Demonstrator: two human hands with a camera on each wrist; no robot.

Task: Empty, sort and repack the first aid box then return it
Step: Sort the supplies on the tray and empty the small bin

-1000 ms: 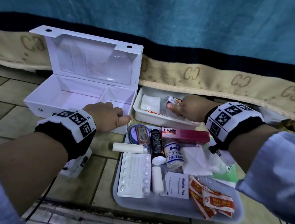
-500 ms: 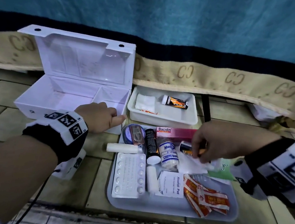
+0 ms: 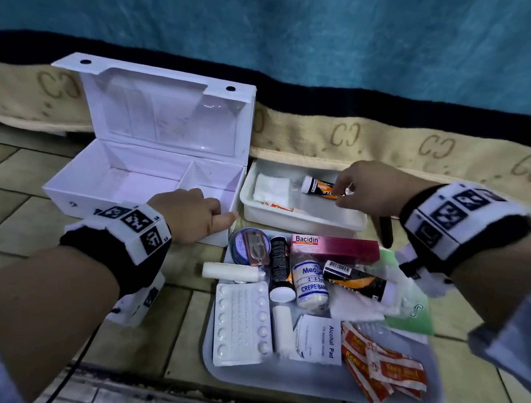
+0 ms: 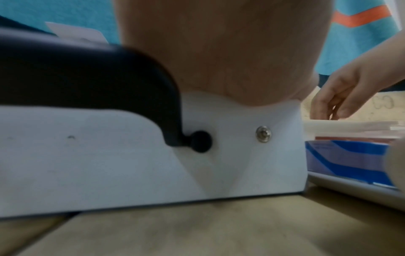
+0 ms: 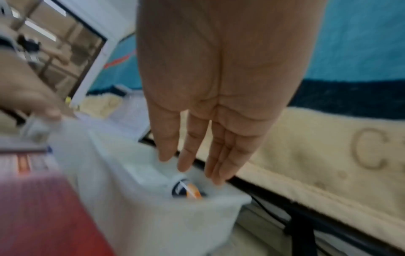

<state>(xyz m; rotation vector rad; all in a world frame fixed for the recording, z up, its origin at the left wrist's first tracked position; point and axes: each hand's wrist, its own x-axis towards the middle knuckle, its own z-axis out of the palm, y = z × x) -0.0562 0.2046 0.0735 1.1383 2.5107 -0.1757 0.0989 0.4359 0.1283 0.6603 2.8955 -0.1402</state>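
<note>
The white first aid box stands open and empty on the tiled floor, lid upright. My left hand grips its front right rim, thumb along the outside; in the left wrist view the palm lies on the box wall and the fingers are hidden. My right hand hovers with straight fingers over the small white tray, just above an orange-and-black tube. A second black-and-orange tube lies on the grey tray.
The grey tray also holds a Bacidin box, crepe bandage, blister pack, alcohol pad, plaster packets and a round tin. A gauze square lies in the small tray. A blue-and-beige blanket hangs behind.
My right hand let go of a black-and-orange tube on the grey tray, then moved back up over the small tray. The left hand has stayed on the box.
</note>
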